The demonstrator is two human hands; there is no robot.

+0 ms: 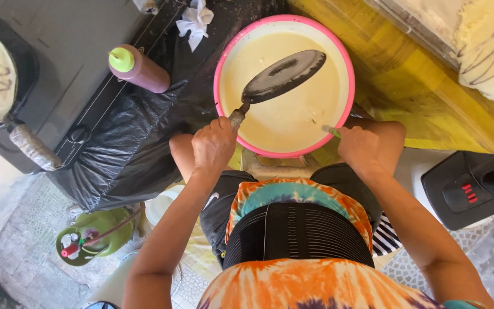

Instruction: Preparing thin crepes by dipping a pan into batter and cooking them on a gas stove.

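Tie-dye shirt (293, 286) lowest in view; above it, left hand (212, 146) grips a dark pan (284, 75) over batter in the pink bowl (222, 68). Right hand (358, 146) pinches a green utensil (331, 131) at the rim. Dipping seems underway; steadiness matters.

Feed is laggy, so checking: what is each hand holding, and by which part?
Left hand grips the dark flat pan by its handle end, over the batter bowl. Right hand holds a thin green-tipped tool by its near end.

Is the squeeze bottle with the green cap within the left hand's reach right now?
Probably not yet: the left hand grips the dark pan over the batter bowl. The bottle lies unobstructed to its left.
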